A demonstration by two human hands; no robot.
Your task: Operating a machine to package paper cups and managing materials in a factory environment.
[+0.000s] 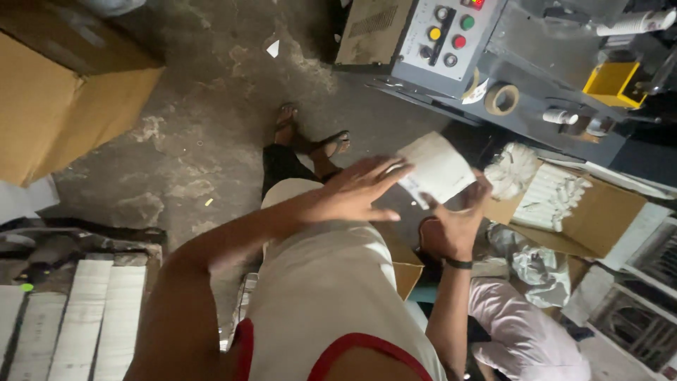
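the right hand (457, 224) holds a flat white paper packet (437, 169) from below, its fingers closed on the lower edge; a dark band sits on its wrist. the left hand (360, 190) is spread wide and flat, the fingertips touching the left edge of the packet. both hands are raised in front of the person's body, above the grey concrete floor (204, 120).

just right of the packet is an open brown cardboard box (599, 219) with rows of white packets (553, 197) inside and a white fluffy bundle (513, 169) at its left corner. behind, a grey metal machine (437, 35) carries a panel with yellow, green and red round buttons, and a roll of brown tape (502, 99) lies on its ledge beside a small white bottle (560, 116). a yellow box-shaped part (612, 83) is at the far right.

at the lower left lie long stacks of white packets (84, 317) side by side. a large brown cardboard box (63, 92) stands at the upper left. two feet in sandals (310, 137) rest on the floor.
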